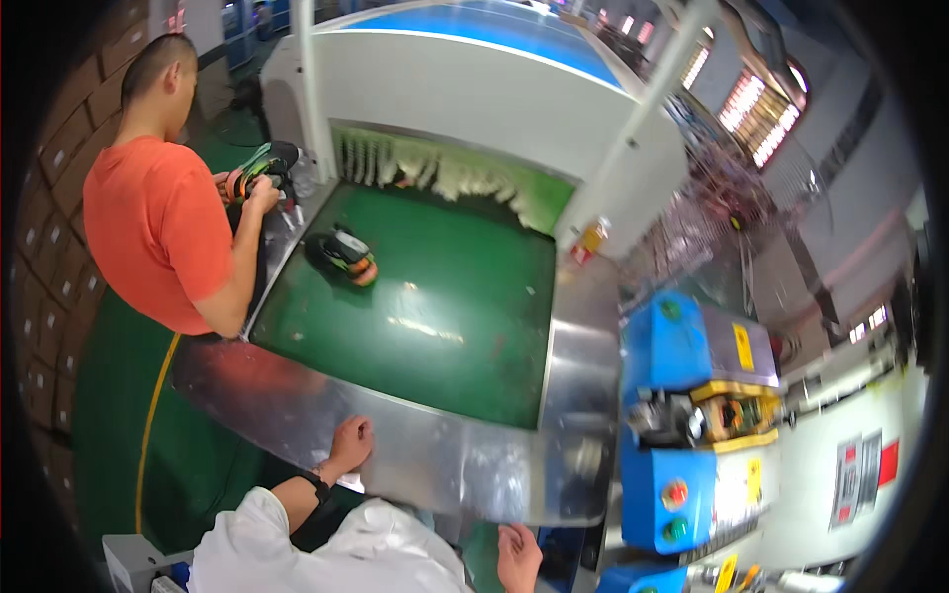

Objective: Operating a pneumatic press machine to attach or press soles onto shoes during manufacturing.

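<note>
My left hand point(351, 442) rests at the near edge of the steel table point(435, 450), its fingers curled into a loose fist with nothing seen in it. A dark band circles that wrist. Lower and to the right, my right hand point(517, 560) hangs just off the same edge, fingers curled in, and no object shows in it. A dark shoe point(339, 255) with orange and green parts lies on the green conveyor belt point(435, 326), well beyond both hands.
At the left, a person point(158, 217) in an orange shirt holds a similar shoe point(259, 178). Fringed curtain strips point(445, 173) hang at the belt's far end. A blue machine point(667, 425) with buttons stands right. A small bottle point(590, 240) sits at the far right corner. Cartons point(54, 257) line the left.
</note>
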A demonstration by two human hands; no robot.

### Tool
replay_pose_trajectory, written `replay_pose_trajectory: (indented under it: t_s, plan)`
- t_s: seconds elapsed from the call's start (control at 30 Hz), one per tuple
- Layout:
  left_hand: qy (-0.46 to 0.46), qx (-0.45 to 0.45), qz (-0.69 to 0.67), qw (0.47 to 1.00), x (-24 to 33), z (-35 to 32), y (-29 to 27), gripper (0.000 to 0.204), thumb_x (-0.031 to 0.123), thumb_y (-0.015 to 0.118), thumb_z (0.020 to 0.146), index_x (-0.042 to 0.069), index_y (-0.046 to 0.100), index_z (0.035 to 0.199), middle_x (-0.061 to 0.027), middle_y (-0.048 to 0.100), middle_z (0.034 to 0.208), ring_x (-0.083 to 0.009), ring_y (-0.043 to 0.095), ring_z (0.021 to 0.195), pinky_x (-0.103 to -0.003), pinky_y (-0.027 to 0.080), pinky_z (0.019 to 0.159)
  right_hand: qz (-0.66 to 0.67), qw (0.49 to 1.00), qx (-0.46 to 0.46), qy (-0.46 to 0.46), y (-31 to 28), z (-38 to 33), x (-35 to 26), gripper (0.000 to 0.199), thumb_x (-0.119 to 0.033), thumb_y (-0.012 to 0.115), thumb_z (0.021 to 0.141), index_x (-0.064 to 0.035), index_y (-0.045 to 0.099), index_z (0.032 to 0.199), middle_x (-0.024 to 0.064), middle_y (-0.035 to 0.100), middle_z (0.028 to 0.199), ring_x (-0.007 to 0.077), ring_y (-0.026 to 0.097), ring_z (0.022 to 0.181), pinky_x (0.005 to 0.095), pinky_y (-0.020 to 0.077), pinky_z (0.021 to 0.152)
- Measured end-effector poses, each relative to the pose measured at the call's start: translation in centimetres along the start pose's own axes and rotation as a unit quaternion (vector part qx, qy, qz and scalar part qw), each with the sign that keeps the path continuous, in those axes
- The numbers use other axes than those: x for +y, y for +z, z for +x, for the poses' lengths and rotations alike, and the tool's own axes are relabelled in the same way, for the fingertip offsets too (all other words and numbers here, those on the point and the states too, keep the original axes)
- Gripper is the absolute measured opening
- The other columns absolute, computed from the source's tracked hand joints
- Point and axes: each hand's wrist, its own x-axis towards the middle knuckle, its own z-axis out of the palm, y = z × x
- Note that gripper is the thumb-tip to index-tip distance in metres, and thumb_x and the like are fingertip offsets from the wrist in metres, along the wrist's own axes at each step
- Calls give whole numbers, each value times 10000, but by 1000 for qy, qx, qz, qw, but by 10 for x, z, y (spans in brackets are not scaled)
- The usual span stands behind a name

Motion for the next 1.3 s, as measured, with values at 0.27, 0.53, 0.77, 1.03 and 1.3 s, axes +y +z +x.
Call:
replay_pose_trajectory:
  t_s: [0.27,0.53,0.77,1.03,1.3]
  plan:
    - [39,240,84,966,-70,163,-72,167,35,583,804,38,604,970,-133,594,959,-357,577,937,-423,479,804,-142,956,-248,-65,208,197,-183,455,-132,654,883,32,503,1280,203,599,1239,226,596,1130,349,516,902]
    - [-47,163,102,980,-84,187,-59,165,25,612,743,42,610,907,-105,602,916,-331,598,826,-413,484,752,-424,758,-359,-342,518,398,-273,735,-358,753,752,79,425,1244,277,566,1211,409,564,1121,429,474,950]
    - [-70,152,105,980,-100,157,-79,144,10,612,710,45,600,849,-115,596,827,-345,595,764,-429,481,678,-277,806,-491,-181,529,396,-234,576,-433,739,710,57,637,994,265,669,945,409,656,838,443,534,725]
    - [-84,30,-140,986,-34,193,-66,268,6,598,771,34,603,1037,-97,638,923,-212,636,832,-354,501,755,179,951,-180,174,136,181,-130,589,-171,747,783,15,510,1289,109,584,1236,207,549,1140,375,432,1001]
    - [75,-463,-478,743,222,112,-13,978,191,704,709,20,155,1501,-161,276,1518,-284,319,1396,-456,291,1129,88,986,-46,-138,36,66,-209,591,-165,786,762,0,511,1259,75,640,1091,165,597,998,314,465,924]
